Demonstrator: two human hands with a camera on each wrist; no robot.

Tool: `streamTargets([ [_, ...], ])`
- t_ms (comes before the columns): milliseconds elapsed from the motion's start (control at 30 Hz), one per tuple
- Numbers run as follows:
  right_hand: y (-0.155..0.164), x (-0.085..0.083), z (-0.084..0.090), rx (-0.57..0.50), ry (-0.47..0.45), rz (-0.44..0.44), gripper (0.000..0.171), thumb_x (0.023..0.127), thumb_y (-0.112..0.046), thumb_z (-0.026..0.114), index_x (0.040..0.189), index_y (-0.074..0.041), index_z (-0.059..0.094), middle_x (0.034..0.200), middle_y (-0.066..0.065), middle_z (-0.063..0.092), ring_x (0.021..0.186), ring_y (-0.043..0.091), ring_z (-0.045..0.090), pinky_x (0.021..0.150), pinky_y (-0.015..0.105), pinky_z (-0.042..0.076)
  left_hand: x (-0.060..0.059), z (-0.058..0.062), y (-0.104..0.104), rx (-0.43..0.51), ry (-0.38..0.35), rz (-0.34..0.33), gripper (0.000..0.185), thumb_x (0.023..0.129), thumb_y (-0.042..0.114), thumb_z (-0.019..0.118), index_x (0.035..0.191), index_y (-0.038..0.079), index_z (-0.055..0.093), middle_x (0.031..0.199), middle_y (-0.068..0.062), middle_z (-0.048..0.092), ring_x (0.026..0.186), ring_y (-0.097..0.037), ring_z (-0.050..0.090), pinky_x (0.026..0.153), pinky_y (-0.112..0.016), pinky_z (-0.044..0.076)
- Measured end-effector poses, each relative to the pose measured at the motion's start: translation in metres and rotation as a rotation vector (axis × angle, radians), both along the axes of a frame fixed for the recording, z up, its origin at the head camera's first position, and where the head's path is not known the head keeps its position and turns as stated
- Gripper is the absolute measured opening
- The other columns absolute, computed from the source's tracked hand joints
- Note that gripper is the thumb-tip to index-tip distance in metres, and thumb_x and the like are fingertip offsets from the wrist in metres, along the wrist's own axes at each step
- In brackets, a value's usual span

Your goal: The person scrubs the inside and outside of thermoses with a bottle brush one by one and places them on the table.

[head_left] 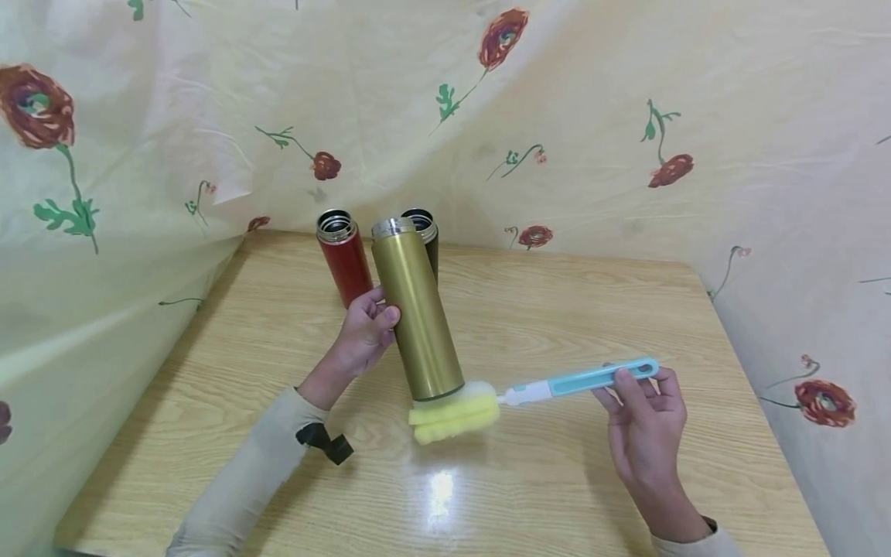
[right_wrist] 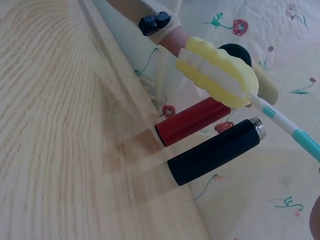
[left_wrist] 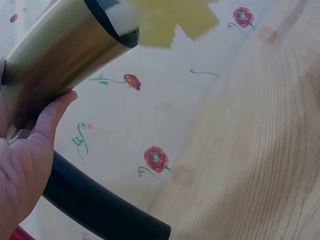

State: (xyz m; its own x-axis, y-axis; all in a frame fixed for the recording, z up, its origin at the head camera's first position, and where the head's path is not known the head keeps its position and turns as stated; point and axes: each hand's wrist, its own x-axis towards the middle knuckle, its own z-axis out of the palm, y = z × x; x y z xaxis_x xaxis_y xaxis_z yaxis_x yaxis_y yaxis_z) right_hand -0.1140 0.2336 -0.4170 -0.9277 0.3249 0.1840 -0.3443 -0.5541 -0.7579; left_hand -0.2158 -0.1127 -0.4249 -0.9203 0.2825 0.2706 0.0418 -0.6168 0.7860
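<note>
Flowered cloth (head_left: pixel 139 155) hangs round the wooden worktop (head_left: pixel 557 325) on every side. Toward the left, a red flask (head_left: pixel 344 259) stands upright with its mouth open, and a black flask (head_left: pixel 426 232) stands just beside it, mostly hidden in the head view. In front of them the left hand (head_left: pixel 365 333) wraps its fingers and thumb round the middle of a gold flask (head_left: pixel 416 309), holding it off the worktop and tilted, its lower end swung toward the right so the sponge can reach it. A yellow sponge head (head_left: pixel 454 414) presses against that lower end. Its blue brush handle (head_left: pixel 592 379) runs off to the right, where the right hand (head_left: pixel 647 425) grips the far end, fingers curled over it, likely for reach and leverage.
</note>
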Motion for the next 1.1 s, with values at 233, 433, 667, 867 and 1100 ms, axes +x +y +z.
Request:
streamTargets([
  [233,0.002,0.001,0.007,-0.235,0.146,0.104,0.019,0.097,0.023,0.04,0.105,0.01,0.053,0.093,0.024,0.07,0.089,0.033,0.075,0.082,0.044,0.06,0.0,-0.001,-0.001,-0.02,-0.011,0.023,0.057,0.078,0.035,0.09,0.12,0.008,0.062,0.088,0.001,0.076,0.076,-0.005,0.069,0.062,-0.015,0.054],
  [433,0.005,0.001,0.015,-0.287,0.204,0.139,0.019,0.099,0.021,0.037,0.105,0.011,0.052,0.095,0.027,0.069,0.09,0.035,0.075,0.082,0.044,0.06,-0.001,-0.002,-0.003,-0.03,-0.008,0.046,0.06,0.077,0.037,0.09,0.121,0.008,0.062,0.088,0.001,0.076,0.077,-0.005,0.068,0.06,-0.014,0.052],
  [667,0.013,-0.001,0.021,-0.317,0.206,0.107,0.017,0.099,0.021,0.037,0.104,0.012,0.05,0.094,0.029,0.068,0.087,0.037,0.074,0.079,0.044,0.061,0.002,0.004,-0.01,-0.035,0.029,0.091,0.054,0.077,0.036,0.09,0.118,0.011,0.065,0.093,0.002,0.076,0.082,-0.007,0.071,0.069,-0.018,0.057],
  [867,0.02,-0.004,0.022,-0.342,0.212,0.076,0.015,0.098,0.022,0.039,0.104,0.014,0.05,0.093,0.029,0.068,0.085,0.038,0.074,0.077,0.044,0.062,0.006,0.009,-0.031,-0.121,0.086,0.184,0.062,0.076,0.034,0.092,0.123,0.008,0.063,0.099,-0.002,0.076,0.09,-0.013,0.073,0.078,-0.024,0.06],
  [1100,0.028,-0.007,0.021,-0.346,0.177,0.044,0.013,0.098,0.021,0.041,0.105,0.013,0.049,0.094,0.029,0.068,0.085,0.038,0.075,0.078,0.044,0.061,0.016,0.019,-0.066,-0.402,0.186,0.411,0.059,0.077,-0.006,0.079,0.132,0.001,0.059,0.099,0.0,0.078,0.086,-0.012,0.075,0.074,-0.023,0.061],
])
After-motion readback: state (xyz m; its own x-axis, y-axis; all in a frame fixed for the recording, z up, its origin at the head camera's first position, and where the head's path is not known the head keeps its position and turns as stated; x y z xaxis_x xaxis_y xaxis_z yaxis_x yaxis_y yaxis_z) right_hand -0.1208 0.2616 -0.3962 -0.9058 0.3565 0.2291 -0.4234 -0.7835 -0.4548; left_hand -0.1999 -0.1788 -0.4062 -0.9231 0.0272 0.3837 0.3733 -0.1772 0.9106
